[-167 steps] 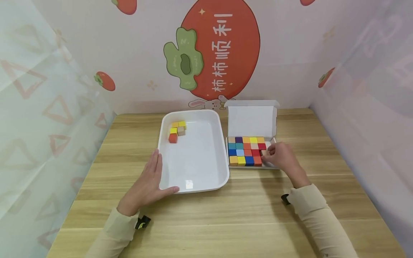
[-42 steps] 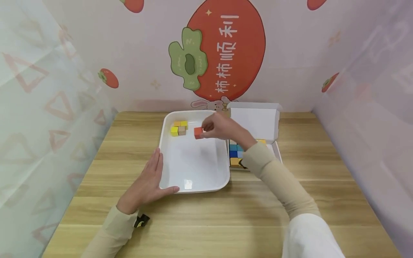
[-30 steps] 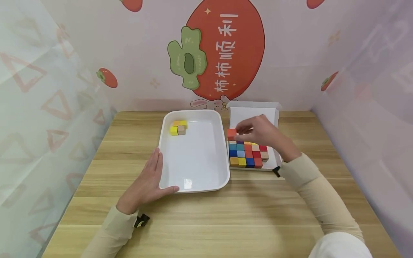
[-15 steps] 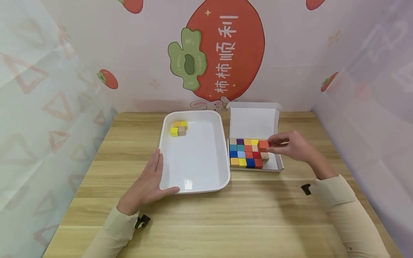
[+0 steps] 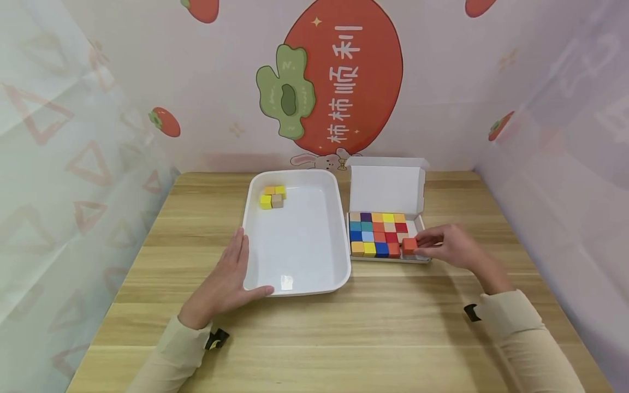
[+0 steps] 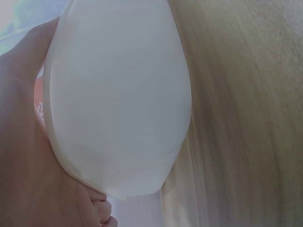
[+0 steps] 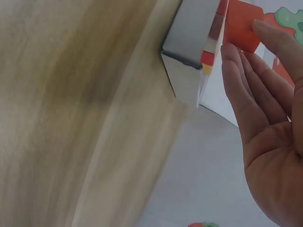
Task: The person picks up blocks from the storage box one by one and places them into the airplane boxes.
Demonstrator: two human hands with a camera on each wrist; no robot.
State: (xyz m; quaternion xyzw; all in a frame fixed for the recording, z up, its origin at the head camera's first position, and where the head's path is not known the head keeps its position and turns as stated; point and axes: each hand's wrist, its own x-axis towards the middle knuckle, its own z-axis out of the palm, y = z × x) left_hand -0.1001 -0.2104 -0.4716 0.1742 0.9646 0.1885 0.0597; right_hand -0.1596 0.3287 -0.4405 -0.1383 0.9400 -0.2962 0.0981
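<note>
My right hand [image 5: 451, 245] pinches an orange-red cube [image 5: 409, 245] between thumb and fingers, at the near right corner of the white cardboard box [image 5: 415, 261]. In the right wrist view the same cube [image 7: 243, 26] sits just above the box wall [image 7: 191, 33]. Rows of coloured cubes [image 5: 379, 237] fill most of the box, left of my hand. My left hand [image 5: 223, 281] rests on the near left corner of the white tray [image 5: 295, 256], fingers straight along its side and thumb on the near rim. Hidden: whether the held cube touches the box floor.
Inside the tray's far left corner lie an orange cube [image 5: 270, 190], two yellow cubes [image 5: 266, 202] and a plain wooden cube [image 5: 277, 201]. The box lid [image 5: 385, 188] stands raised at the back. Patterned walls [image 5: 216, 82] enclose the wooden table [image 5: 344, 338].
The orange-red cube has left the tray in my right hand, travelling right over the box, then toward its near right corner. My left hand has stayed on the tray.
</note>
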